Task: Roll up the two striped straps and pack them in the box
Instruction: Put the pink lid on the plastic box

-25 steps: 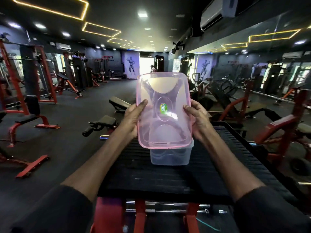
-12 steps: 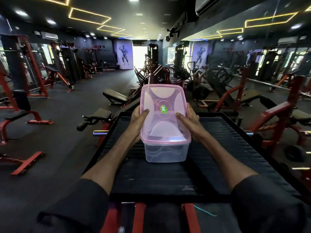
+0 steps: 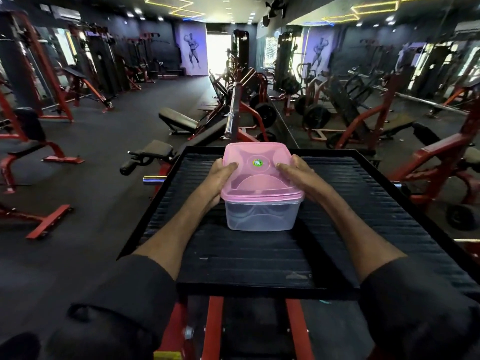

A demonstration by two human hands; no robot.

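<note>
Where ribbed black platform (image 3: 259,261) sits amid gym machines (image 3: 39,81), box (image 3: 261,215) rests.

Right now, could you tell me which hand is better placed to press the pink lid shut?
Neither clearly: left hand and right hand grip opposite sides of the pink lid, thumbs on top. Pressing with both suits the box.

Translucent plastic box (image 3: 261,216), glossy lid (image 3: 259,175)
</note>
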